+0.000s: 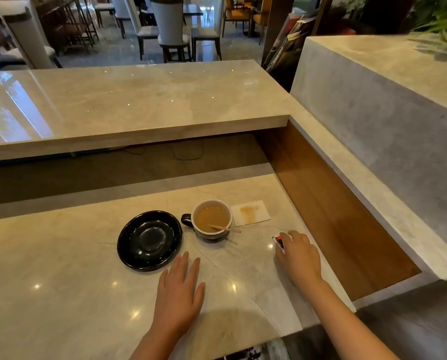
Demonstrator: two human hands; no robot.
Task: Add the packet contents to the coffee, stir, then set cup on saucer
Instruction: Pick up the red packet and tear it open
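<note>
A dark cup [212,220] with a white inside holds milky coffee and stands on the marble counter. A wooden stir stick [225,228] leans in it, its end over the right rim. An empty black saucer [149,240] lies just left of the cup, apart from it. My right hand [297,253] rests on the counter to the right of the cup, its fingers closed over a small red, white and black packet [279,242]. My left hand [180,289] lies flat and open, palm down, in front of the saucer, holding nothing.
A stained white napkin [251,213] lies right behind the cup. A raised marble ledge [139,113] runs across behind the work surface, and a wooden side wall [328,211] bounds it on the right. Chairs and tables stand beyond.
</note>
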